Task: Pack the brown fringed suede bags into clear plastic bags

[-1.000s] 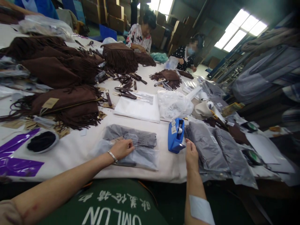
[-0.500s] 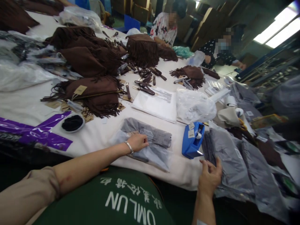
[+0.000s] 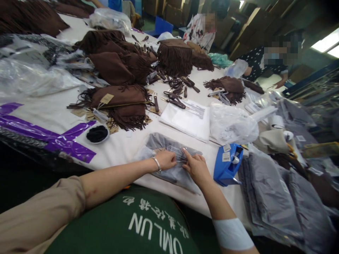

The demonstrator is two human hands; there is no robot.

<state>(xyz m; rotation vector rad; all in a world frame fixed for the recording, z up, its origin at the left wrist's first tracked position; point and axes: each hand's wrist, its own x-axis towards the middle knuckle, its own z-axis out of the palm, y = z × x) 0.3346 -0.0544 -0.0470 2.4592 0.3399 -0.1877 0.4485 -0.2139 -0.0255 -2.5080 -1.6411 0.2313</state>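
Observation:
A clear plastic bag with a dark grey item inside [image 3: 159, 141] lies on the white-covered table in front of me. My left hand [image 3: 165, 159], with a bracelet at the wrist, rests on the bag with its fingers curled closed; what they hold, if anything, is hidden. From the right, my right hand [image 3: 194, 165] reaches over the same bag, index finger stretched out and touching the plastic near my left hand. To the right of the bag stands a blue tape dispenser [image 3: 221, 171].
Grey bagged items [image 3: 272, 190] are piled at the right. Beyond the bag lie white sheets [image 3: 185, 121], a clear plastic bundle [image 3: 230, 123], dark straps [image 3: 174, 100] and brown fringed bags [image 3: 119, 98]. A small black-filled dish [image 3: 97, 134] sits left. Two people work across the table.
My right hand has moved left from the grey pile beside the tape dispenser onto the bag. My left hand stays closed on the bag. The camera view has shifted slightly.

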